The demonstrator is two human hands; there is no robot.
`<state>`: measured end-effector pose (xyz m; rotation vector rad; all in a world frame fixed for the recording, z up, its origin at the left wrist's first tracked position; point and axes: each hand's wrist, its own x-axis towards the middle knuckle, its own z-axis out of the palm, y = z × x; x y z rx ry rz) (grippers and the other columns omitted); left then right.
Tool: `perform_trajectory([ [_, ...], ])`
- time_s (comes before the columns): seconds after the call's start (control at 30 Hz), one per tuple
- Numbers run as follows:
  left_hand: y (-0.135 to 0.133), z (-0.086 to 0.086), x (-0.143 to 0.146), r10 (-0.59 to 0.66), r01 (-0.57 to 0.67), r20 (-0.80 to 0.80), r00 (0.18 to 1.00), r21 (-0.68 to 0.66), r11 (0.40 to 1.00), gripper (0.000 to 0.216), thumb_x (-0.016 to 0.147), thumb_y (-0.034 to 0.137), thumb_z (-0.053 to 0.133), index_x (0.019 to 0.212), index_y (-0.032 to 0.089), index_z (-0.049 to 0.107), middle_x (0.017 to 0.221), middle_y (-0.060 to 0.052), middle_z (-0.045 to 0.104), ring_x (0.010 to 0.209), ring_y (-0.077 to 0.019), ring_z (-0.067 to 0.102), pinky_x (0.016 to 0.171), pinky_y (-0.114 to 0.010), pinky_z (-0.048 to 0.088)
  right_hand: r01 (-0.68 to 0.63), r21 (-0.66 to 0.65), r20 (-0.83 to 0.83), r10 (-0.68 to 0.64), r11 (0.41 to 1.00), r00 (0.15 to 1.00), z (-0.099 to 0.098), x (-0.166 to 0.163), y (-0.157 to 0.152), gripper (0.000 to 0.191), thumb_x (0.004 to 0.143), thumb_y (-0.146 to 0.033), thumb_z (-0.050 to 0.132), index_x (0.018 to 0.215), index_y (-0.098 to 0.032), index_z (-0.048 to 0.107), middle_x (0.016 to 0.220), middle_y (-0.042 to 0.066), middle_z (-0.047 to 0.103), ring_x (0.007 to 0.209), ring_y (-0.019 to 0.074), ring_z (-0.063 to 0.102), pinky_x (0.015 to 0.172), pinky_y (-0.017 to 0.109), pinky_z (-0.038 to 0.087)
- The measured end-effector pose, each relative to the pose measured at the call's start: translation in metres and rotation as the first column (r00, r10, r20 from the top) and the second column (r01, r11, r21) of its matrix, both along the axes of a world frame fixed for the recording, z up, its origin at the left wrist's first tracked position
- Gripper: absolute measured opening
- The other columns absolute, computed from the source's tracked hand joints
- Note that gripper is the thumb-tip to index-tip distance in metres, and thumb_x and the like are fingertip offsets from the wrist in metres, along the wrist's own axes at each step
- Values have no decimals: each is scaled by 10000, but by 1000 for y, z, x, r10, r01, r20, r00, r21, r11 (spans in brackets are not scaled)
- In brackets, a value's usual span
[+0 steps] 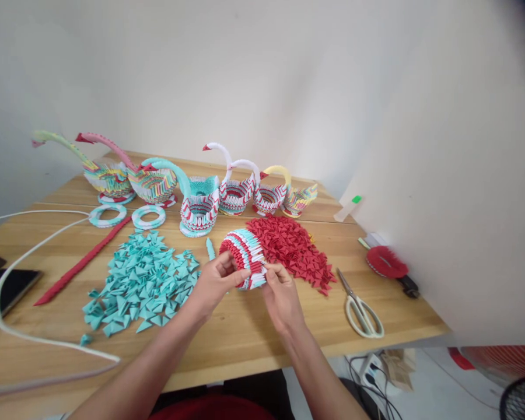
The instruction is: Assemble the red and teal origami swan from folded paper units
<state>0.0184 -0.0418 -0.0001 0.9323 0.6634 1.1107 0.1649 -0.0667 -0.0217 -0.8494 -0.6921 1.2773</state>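
Note:
My left hand point(214, 280) is closed around a round bowl-shaped body point(247, 251) built from folded paper pieces in red, white and turquoise bands. It is held tilted above the table. At its right rim, the fingertips of my right hand point(280, 289) are pinched together; what lies between them is too small to make out. Behind my right hand spreads a pile of red folded paper triangles point(293, 248). A pile of turquoise folded paper triangles point(144, 283) lies to the left of my left hand.
Along the back stand several folded-paper swans point(200, 213). Two paper rings point(149, 225) and a long red paper strip point(85, 259) lie at left, near a white cable point(30, 335). Scissors point(361, 312) and a red paper ring piece point(387, 269) are at right, by the wall.

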Motion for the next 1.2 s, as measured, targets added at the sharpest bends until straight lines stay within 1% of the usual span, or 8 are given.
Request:
perform_trajectory([
  [0.13, 2, 0, -3, -24, 24, -18, 1000, -6, 1000, 444, 613, 310, 865, 978, 150, 668, 979, -88, 741, 897, -230, 676, 807, -314, 513, -10, -12, 56, 11, 1000, 998, 1, 5, 1, 289, 602, -441, 885, 706, -234, 712, 873, 13, 725, 831, 177, 630, 820, 319, 488],
  [0.27, 3, 2, -7, -85, 85, -74, 994, -6, 996, 436, 603, 293, 871, 959, 142, 670, 966, -81, 741, 890, -225, 674, 795, -302, 512, -137, -77, 268, 153, 988, 951, 10, 21, 3, 321, 613, -463, 866, 675, -195, 700, 692, 2, 672, 667, 140, 575, 686, 277, 470],
  [0.37, 4, 1, -7, -92, 92, -76, 993, 0, 996, 421, 613, 298, 864, 951, 145, 665, 953, -74, 741, 891, -221, 675, 793, -299, 514, -184, -99, 407, 208, 978, 889, 24, 30, 4, 273, 647, -417, 841, 733, -188, 720, 714, 5, 681, 674, 139, 586, 674, 274, 479],
  [0.53, 4, -1, -4, -27, 28, -77, 997, 4, 1000, 409, 619, 312, 858, 935, 147, 658, 933, -70, 739, 855, -206, 671, 767, -289, 516, -143, -92, 503, 170, 985, 848, 38, 32, 2, 315, 705, -397, 783, 944, -200, 732, 830, 29, 715, 724, 165, 629, 662, 291, 516],
  [0.73, 3, -2, -3, -16, 17, -85, 996, 8, 1000, 427, 618, 321, 858, 958, 150, 666, 922, -67, 736, 822, -196, 667, 756, -287, 514, -175, -60, 541, 180, 983, 821, 26, 28, 3, 245, 721, -410, 767, 804, -183, 726, 806, 30, 720, 746, 168, 631, 727, 299, 503],
  [1.0, 5, -7, 0, 26, -21, -94, 995, 48, 999, 398, 629, 317, 848, 943, 154, 666, 941, -71, 733, 862, -199, 660, 794, -296, 519, -202, -51, 624, 189, 978, 758, 22, 24, 6, 211, 775, -397, 720, 792, -188, 694, 804, 27, 715, 771, 184, 646, 747, 309, 504],
  [1.1, 7, -9, 0, 52, -47, -100, 994, 51, 998, 401, 647, 344, 841, 956, 157, 667, 937, -67, 730, 863, -194, 657, 786, -288, 522, -198, -31, 705, 161, 980, 691, 30, 28, 8, 237, 839, -425, 643, 876, -197, 695, 872, 33, 724, 814, 195, 662, 748, 308, 519],
  [1.2, 9, -13, -2, 90, -85, -122, 988, 44, 995, 416, 665, 368, 834, 986, 161, 671, 923, -58, 724, 867, -187, 652, 766, -269, 519, -116, 55, 833, 19, 992, 554, 41, 45, 13, 323, 939, -440, 495, 1065, -207, 680, 990, 53, 734, 941, 207, 669, 835, 323, 509],
])
